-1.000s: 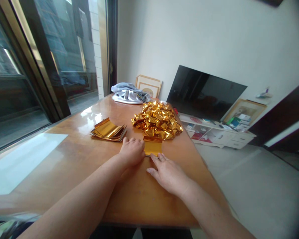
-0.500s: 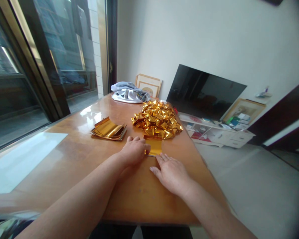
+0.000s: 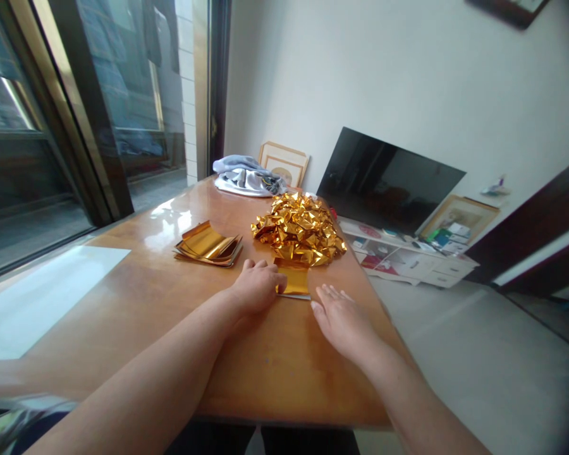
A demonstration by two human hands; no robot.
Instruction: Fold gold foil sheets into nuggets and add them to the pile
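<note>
Currently your right hand (image 3: 344,321) lies spread, holding nothing, just beside the gold sheet (image 3: 294,281); your left hand (image 3: 256,285) curls at the sheet's left edge, its grip unclear. A hard push could crumple it against the foil pile (image 3: 303,230) beyond. Glossy worktop (image 3: 294,373); farther, a television (image 3: 389,180).

A gold foil sheet (image 3: 294,282) lies on the tabletop (image 3: 270,373), roughly rectangular and glossy; its far band is a darker copper tone, its near edge shows a thin pale strip; its left edge is partly hidden by the left hand (image 3: 260,284).
</note>
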